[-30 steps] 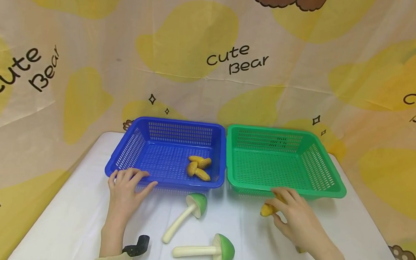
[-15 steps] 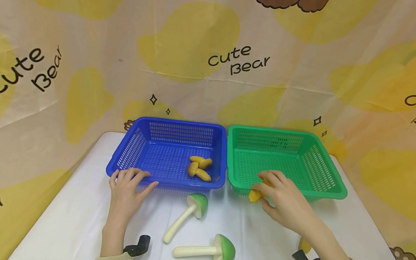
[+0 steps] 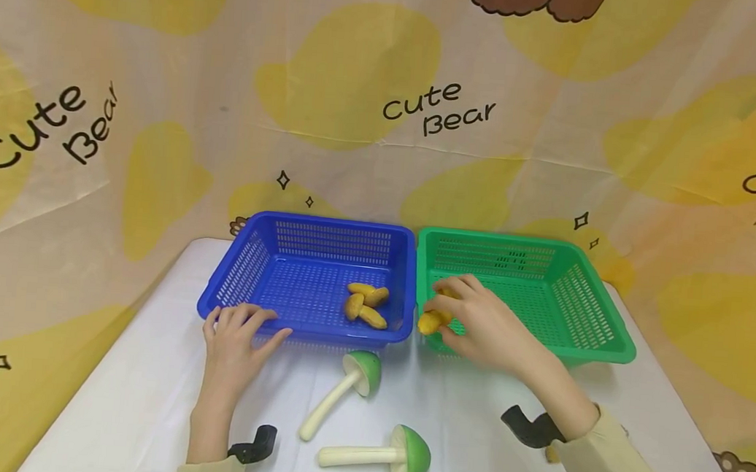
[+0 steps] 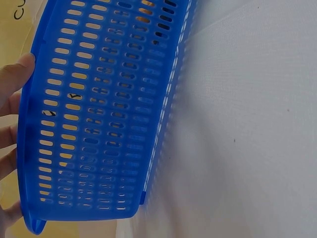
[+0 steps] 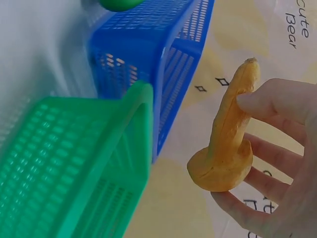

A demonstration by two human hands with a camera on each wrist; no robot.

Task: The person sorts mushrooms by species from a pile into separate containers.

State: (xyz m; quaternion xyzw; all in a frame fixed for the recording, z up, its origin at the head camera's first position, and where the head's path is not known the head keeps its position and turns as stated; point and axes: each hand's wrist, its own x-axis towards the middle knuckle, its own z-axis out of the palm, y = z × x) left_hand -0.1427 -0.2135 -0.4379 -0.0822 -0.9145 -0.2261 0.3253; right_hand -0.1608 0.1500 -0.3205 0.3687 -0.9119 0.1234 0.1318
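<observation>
My right hand (image 3: 477, 320) holds a yellow toy mushroom (image 5: 228, 144) above the near left corner of the green basket (image 3: 593, 353). In the right wrist view the thumb lies on the stem and the fingers are behind it, with the cap pointing down. My left hand (image 3: 235, 347) grips the near rim of the blue basket (image 3: 325, 329) at its left, fingers over the edge and thumb along the front. Inside the blue basket, two yellow-brown mushrooms (image 3: 367, 314) lie together at the right.
Two green-capped mushrooms with long pale stems, one angled (image 3: 329, 404) and one sideways (image 3: 362, 456), lie on the white cloth before the baskets. Part of another yellow piece (image 3: 553, 453) shows beside my right sleeve. A printed curtain (image 3: 337, 72) hangs behind both baskets.
My right hand has carried the yellow mushroom left and away from me, from before the green basket's front rim to over its near left corner. The left hand keeps its place.
</observation>
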